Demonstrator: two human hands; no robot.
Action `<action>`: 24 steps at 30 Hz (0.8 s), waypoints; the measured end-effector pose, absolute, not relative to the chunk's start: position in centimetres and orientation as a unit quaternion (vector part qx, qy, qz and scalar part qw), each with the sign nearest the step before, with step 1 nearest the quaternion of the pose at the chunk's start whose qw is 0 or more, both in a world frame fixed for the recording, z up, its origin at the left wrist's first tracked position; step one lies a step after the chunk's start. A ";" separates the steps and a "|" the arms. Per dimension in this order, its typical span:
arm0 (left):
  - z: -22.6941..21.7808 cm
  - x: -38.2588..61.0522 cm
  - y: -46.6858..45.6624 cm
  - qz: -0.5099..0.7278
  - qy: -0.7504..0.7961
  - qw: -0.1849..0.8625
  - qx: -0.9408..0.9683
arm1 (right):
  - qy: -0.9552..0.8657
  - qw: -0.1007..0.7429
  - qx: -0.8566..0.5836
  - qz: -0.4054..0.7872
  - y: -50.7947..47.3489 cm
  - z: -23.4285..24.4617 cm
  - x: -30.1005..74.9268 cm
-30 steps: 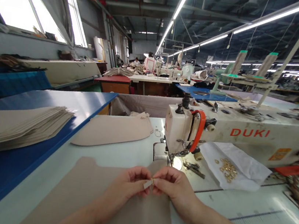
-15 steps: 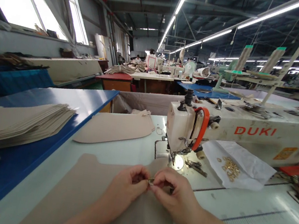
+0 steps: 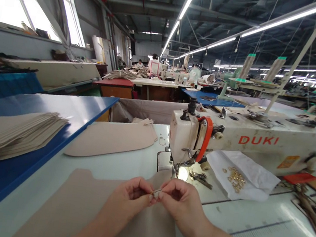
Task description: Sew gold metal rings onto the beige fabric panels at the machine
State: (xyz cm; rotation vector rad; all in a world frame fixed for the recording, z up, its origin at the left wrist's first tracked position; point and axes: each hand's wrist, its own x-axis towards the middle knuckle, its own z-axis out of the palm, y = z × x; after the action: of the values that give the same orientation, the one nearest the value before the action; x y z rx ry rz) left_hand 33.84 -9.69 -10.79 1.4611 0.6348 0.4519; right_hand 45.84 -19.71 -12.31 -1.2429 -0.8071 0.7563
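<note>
My left hand [image 3: 130, 199] and my right hand [image 3: 181, 206] meet fingertip to fingertip just above a beige cut panel [image 3: 75, 205] lying on the table. Together they pinch a small metal ring with a short beige strip [image 3: 156, 192] between thumbs and forefingers. Both hands are closed on it. They hover just in front of the needle area [image 3: 181, 171] of a white DUKI sewing machine [image 3: 231, 138].
A white sheet with several loose gold rings [image 3: 236, 179] lies under the machine arm. Another beige panel [image 3: 111, 137] lies further back. A stack of beige pieces [image 3: 9, 133] sits on the blue table at left. Tools clutter the far right edge. People work at distant benches.
The hands stayed together on the small piece, turning it slightly between the fingertips. The view shifted a little to the right and up.
</note>
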 end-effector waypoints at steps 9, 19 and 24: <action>-11.4 33.5 -10.1 0.235 0.266 0.616 0.703 | -0.373 0.662 -0.547 0.350 -19.9 -12.8 45.6; -10.7 33.0 -10.7 0.255 0.265 0.479 0.797 | -0.429 0.587 -0.609 0.317 -20.4 -12.5 46.3; -10.8 33.0 -10.8 0.249 0.273 0.463 0.805 | -0.503 0.531 -0.642 0.231 -20.7 -12.3 46.4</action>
State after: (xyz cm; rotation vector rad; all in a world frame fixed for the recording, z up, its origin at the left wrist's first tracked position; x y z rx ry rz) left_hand 33.02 -10.78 -10.83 1.9797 0.6717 0.6125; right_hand 46.44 -20.71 -12.29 -1.5325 -1.1993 0.5517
